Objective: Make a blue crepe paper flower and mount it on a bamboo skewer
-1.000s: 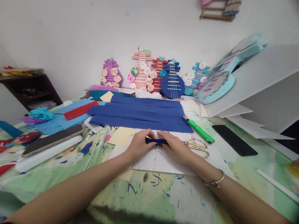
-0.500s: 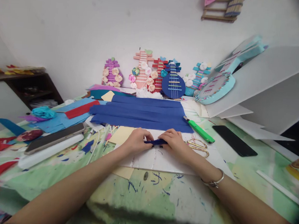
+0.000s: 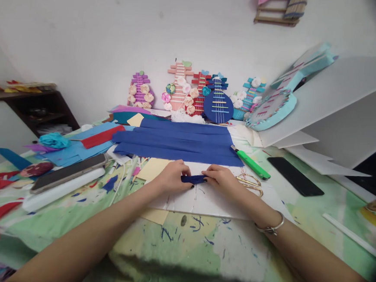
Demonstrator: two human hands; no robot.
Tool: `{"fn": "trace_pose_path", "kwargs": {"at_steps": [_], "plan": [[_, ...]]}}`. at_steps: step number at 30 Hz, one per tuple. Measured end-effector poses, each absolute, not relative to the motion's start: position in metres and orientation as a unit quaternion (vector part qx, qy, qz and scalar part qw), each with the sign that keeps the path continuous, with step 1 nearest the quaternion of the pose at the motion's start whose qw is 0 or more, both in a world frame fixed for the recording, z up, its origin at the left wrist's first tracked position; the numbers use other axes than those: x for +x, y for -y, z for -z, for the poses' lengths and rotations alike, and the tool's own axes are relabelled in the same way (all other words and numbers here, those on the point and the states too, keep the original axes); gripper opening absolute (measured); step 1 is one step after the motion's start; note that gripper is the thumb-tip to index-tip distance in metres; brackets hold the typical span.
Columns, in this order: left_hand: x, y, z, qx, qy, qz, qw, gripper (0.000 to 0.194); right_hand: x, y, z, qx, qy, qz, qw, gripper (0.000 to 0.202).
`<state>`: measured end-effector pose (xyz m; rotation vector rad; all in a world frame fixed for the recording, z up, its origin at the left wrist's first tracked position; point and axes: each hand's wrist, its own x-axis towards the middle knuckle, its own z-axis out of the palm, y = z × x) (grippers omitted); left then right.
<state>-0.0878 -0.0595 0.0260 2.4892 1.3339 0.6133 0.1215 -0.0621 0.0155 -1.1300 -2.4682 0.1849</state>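
Your left hand pinches one end of the blue strip between thumb and fingers, and your right hand grips its other end with the fingertips. The strip is small, bunched and dark, and you have it stretched between your two hands, over the white board in front of you. A silver bracelet circles your right wrist. Just beyond your right hand lie the gold scissor handles, partly over the board. Past your hands, the wide blue sheets lie overlapped across the table, and the green cutter rests by their right edge, with a black flat object farther right. To your left, a phone lies against a white slab. At the back, a round blue lute model stands among other decorated ones by the wall
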Motion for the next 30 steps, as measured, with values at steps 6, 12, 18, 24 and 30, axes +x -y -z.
{"fn": "trace_pose_path", "kwargs": {"at_steps": [6,12,18,24,30], "plan": [[-0.089,0.06,-0.03,0.863,-0.449,-0.196,0.124,0.01,0.12,0.066,-0.016,-0.39,0.898,-0.075,0.19,0.03],[-0.094,0.057,-0.031,0.87,-0.442,-0.186,0.116,0.009,0.122,0.063,-0.011,-0.385,0.895,-0.063,0.216,0.031],[-0.101,0.051,-0.032,0.848,-0.463,-0.196,0.168,0.011,0.122,0.063,-0.015,-0.408,0.885,-0.061,0.215,0.029],[-0.098,0.05,-0.029,0.844,-0.462,-0.228,0.151,0.009,0.123,0.06,-0.013,-0.412,0.883,-0.058,0.215,0.029],[-0.098,0.051,-0.031,0.837,-0.478,-0.213,0.161,0.01,0.124,0.06,-0.012,-0.407,0.886,-0.056,0.213,0.027]]}}
